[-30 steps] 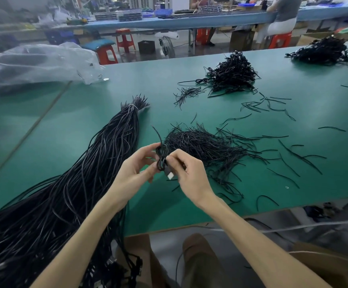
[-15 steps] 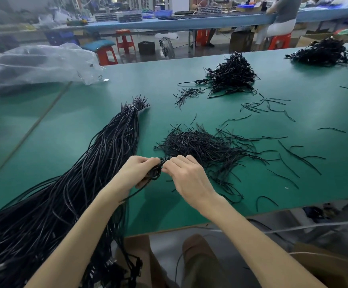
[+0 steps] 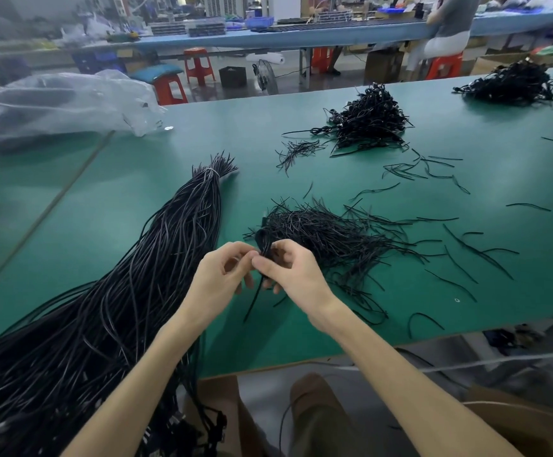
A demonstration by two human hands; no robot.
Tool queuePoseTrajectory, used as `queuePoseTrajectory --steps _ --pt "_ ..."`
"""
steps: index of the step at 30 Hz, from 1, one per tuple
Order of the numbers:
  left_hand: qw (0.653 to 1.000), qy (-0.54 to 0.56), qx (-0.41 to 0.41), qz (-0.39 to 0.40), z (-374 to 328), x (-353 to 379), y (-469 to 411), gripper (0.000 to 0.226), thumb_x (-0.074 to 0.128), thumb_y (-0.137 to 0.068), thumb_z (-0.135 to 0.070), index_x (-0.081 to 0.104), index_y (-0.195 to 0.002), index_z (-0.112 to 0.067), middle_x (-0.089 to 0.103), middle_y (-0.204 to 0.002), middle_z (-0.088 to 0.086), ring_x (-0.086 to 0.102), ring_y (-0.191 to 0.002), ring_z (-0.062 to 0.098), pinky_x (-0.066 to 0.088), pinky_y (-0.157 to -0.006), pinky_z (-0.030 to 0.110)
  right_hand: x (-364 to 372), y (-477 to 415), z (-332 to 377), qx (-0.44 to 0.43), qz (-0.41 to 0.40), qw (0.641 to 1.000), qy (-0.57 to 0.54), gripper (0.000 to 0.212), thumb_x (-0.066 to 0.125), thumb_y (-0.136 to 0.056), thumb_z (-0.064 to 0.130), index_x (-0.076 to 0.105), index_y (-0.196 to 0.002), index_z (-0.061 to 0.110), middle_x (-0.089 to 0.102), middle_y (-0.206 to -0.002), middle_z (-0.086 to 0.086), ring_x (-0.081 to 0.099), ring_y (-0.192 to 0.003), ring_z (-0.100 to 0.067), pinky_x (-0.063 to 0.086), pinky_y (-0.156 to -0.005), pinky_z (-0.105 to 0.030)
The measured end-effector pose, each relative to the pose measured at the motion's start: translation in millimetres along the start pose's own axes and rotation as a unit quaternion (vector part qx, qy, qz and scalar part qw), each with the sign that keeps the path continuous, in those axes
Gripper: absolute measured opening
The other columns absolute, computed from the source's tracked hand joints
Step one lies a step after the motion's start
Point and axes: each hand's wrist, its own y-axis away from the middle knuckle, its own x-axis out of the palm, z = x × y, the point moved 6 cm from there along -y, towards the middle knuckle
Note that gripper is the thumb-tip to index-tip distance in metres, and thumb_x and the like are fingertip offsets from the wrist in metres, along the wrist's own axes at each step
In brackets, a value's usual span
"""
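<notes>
Black cable coil, one: I pinch it with left hand and right hand; one black twist-tie heap behind.

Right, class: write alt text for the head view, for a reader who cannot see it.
Left hand and right hand hold a coiled black cable over a green table. A long cable bundle lies to their left; a pile of short black ties lies behind.
</notes>
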Motion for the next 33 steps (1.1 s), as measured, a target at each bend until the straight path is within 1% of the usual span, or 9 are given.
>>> queuePoseTrajectory --steps 7,10,12,15,20,23,24,29,33 --pt "0.984 0.14 -0.107 0.017 10 10 2 0.02 0.053 -0.107 -0.018 0.07 -0.109 -0.007 0.074 -0.096 0.006 0.073 -0.078 0.024 0.058 -0.06 0.032 -22 -1 5 0.015 -0.061 0.998 0.029 0.04 0.081 -0.088 0.023 0.06 -0.12 0.012 0.072 -0.093 -0.002 0.064 -0.061 -0.008 0.048 -0.054 -0.023" --pt "0.997 0.044 -0.058 0.005 9 24 4 0.013 0.058 -0.103 -0.008 0.07 -0.104 -0.013 0.073 -0.101 0.012 0.072 -0.08 0.02 0.058 -0.064 0.034 -30 -1 7 0.023 -0.05 0.998 0.036 0.033 0.081 -0.087 0.019 0.062 -0.114 0.013 0.072 -0.091 -0.003 0.062 -0.059 -0.008 0.047 -0.051 -0.023" --pt "0.998 -0.058 -0.001 -0.014 6 28 6 0.021 0.062 -0.099 -0.004 0.07 -0.102 -0.022 0.07 -0.101 0.0 0.066 -0.087 0.009 0.052 -0.073 0.022 -53 -4 11 0.035 -0.071 0.996 0.044 0.027 0.08 -0.087 0.016 0.063 -0.109 0.015 0.074 -0.095 -0.004 0.063 -0.059 -0.005 0.047 -0.052 -0.02" --pt "0.994 -0.108 0.017 -0.015 10 35 6 0.024 0.063 -0.097 -0.003 0.066 -0.105 -0.025 0.06 -0.104 -0.006 0.058 -0.093 0.001 0.041 -0.078 0.01 -107 -12 21 0.037 -0.148 0.978 0.14 0.031 0.079 -0.088 0.02 0.062 -0.113 0.013 0.071 -0.101 -0.002 0.066 -0.08 -0.008 0.049 -0.072 -0.023" --pt "0.986 -0.162 0.009 -0.042 16 47 -13 0.026 0.058 -0.101 -0.008 0.06 -0.126 -0.013 0.049 -0.115 -0.004 0.051 -0.108 0.01 0.037 -0.096 0.012 -190 -23 29 0.056 -0.242 0.881 0.403 0.037 0.068 -0.096 0.017 0.059 -0.132 0.009 0.062 -0.121 -0.015 0.054 -0.106 -0.026 0.042 -0.088 -0.032" --pt "0.973 -0.222 0.029 -0.063 9 56 -26 0.034 0.055 -0.103 -0.014 0.052 -0.137 -0.007 0.046 -0.129 0.004 0.044 -0.121 0.019 0.042 -0.1 0.027 -200 -18 23 0.05 -0.249 0.78 0.572 0.049 0.064 -0.099 0.02 0.049 -0.145 0.013 0.045 -0.142 -0.02 0.035 -0.131 -0.036 0.032 -0.11 -0.046" --pt "0.966 -0.247 0.038 -0.067 7 60 -30 0.036 0.055 -0.103 -0.015 0.05 -0.138 -0.005 0.045 -0.13 0.007 0.042 -0.121 0.021 0.044 -0.098 0.03 -195 -15 21 0.028 -0.247 0.771 0.586 0.052 0.064 -0.098 0.021 0.048 -0.147 0.014 0.042 -0.147 -0.018 0.031 -0.135 -0.034 0.029 -0.112 -0.048" --pt "0.946 -0.323 0.006 -0.043 24 70 -36 0.039 0.051 -0.106 -0.022 0.049 -0.14 -0.004 0.046 -0.133 0.013 0.039 -0.122 0.028 0.038 -0.106 0.037 -139 -3 -3 -0.056 -0.169 0.836 0.52 0.047 0.057 -0.101 0.035 0.053 -0.145 0.018 0.048 -0.147 0.0 0.03 -0.139 -0.016 0.023 -0.114 -0.04" --pt "0.941 -0.336 0.021 -0.046 24 70 -34 0.036 0.053 -0.105 -0.02 0.053 -0.136 -0.003 0.049 -0.129 0.014 0.041 -0.12 0.03 0.037 -0.106 0.038 -106 -4 -22 -0.068 -0.128 0.837 0.528 0.046 0.05 -0.105 0.042 0.052 -0.146 0.021 0.044 -0.151 0.002 0.028 -0.142 -0.017 0.018 -0.116 -0.04"
